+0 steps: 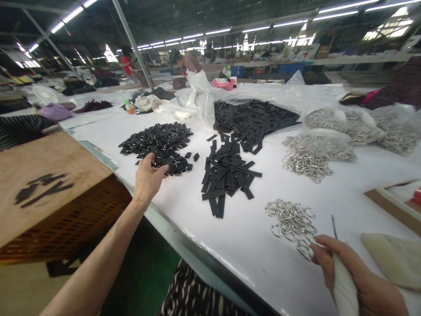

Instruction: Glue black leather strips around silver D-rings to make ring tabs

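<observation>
My left hand [149, 175] reaches to the near edge of a pile of black strap loops with metal rings [158, 140]. Its thumb and fingers are spread, touching or just above the loops. At the lower right, my right hand [353, 272] is closed around a thin metal-shafted tool with a white wrapped handle [344, 285]. The thumb and forefinger of that hand meet at the edge of a small heap of loose silver metal rings [291, 221], touching the nearest one. Between the hands lies a heap of flat cut black strips [226, 171].
A larger mound of black strips [253, 116] lies behind, beside clear plastic. Bags of metal rings [329, 118] stand at right, near a cardboard box [394, 206] and a yellowish block [391, 254]. Left of the table edge is an orange crate [75, 228] under a board. People are farther back.
</observation>
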The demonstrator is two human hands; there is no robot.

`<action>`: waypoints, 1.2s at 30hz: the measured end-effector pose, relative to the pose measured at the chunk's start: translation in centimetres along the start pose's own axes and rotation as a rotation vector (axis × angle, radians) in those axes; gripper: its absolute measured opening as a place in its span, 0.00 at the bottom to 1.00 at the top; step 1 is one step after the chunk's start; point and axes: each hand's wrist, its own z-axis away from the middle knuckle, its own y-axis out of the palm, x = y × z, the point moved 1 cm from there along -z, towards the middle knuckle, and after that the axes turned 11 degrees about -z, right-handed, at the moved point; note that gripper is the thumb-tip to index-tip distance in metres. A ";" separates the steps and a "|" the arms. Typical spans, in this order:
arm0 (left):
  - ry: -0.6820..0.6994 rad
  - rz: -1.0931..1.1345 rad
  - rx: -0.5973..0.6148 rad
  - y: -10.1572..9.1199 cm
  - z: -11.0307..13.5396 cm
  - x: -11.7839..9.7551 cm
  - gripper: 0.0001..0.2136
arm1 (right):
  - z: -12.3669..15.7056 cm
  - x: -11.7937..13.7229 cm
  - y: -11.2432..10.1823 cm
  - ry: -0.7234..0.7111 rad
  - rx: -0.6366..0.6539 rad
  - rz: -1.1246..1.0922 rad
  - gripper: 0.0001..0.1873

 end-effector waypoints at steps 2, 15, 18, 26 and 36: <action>0.130 -0.070 -0.010 0.5 1.1 -0.2 0.23 | 0.1 -0.6 0.3 0.006 0.002 0.016 0.16; 0.653 -0.355 0.556 5.7 6.8 -5.3 0.16 | -1.1 1.5 0.1 0.158 0.085 0.040 0.10; 0.596 -0.349 0.588 6.0 6.2 -5.1 0.15 | -1.4 2.0 0.2 0.130 0.130 0.088 0.08; 0.278 -0.085 0.648 4.8 6.8 -5.2 0.09 | -1.0 2.3 0.9 -0.020 0.233 0.166 0.12; 0.135 0.341 0.706 3.0 9.8 -8.7 0.06 | -0.9 2.2 0.1 0.103 0.032 0.052 0.09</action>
